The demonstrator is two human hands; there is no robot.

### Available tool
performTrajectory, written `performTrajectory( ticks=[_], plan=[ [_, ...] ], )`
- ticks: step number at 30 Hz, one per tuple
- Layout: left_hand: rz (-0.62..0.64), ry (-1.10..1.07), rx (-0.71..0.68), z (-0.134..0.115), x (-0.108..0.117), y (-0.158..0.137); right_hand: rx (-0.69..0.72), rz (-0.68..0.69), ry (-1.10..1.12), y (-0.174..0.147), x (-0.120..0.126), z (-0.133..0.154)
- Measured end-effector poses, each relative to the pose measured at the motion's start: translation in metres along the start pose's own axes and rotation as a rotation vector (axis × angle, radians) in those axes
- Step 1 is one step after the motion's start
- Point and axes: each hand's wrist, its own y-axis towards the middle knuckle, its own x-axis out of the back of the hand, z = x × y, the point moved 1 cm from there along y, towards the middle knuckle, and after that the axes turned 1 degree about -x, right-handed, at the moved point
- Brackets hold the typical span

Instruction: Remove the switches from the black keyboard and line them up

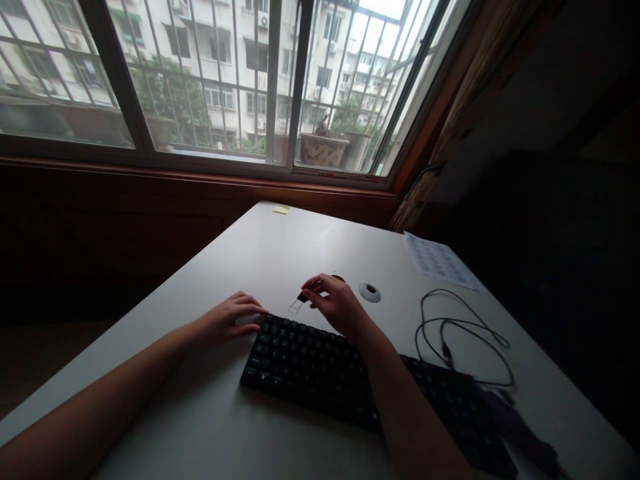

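Note:
A black keyboard [310, 367] lies at a slant across the white table. My left hand [237, 313] is at its far left corner, fingers stretched out and thumb near the left edge, with fingertips at or touching the corner. Just beyond the keyboard's back edge, my right hand [333, 300] pinches a black binder clip [302, 297] between thumb and fingers. The clip's wire handles point down and left toward the tabletop. My right forearm passes over the keyboard and hides part of its keys. A reddish round thing [339, 277] shows partly behind my right hand.
A white round piece with a dark centre [370, 291] is right of my hand. A black cable [465, 323] lies looped near a printed sheet [440, 260]. Something purple [520, 427] rests by the keyboard's right end. A yellow note [281, 209] is at the far edge.

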Motion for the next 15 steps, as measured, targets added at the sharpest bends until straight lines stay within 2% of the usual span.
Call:
performTrajectory(
  ticks=[3, 6, 10, 15],
  plan=[
    [-0.004, 0.018, -0.006, 0.003, -0.002, -0.001, 0.045, 0.015, 0.086, 0.001, -0.022, 0.016],
    [-0.015, 0.029, -0.019, 0.003, -0.004, -0.001, 0.097, 0.022, 0.040, 0.001, -0.038, 0.025],
    [-0.008, 0.039, 0.001, 0.001, -0.004, 0.000, 0.132, 0.021, -0.053, -0.001, -0.050, 0.029],
    [-0.036, 0.029, -0.002, 0.001, -0.005, -0.001, 0.147, 0.007, -0.052, -0.002, -0.063, 0.025]
  ],
)
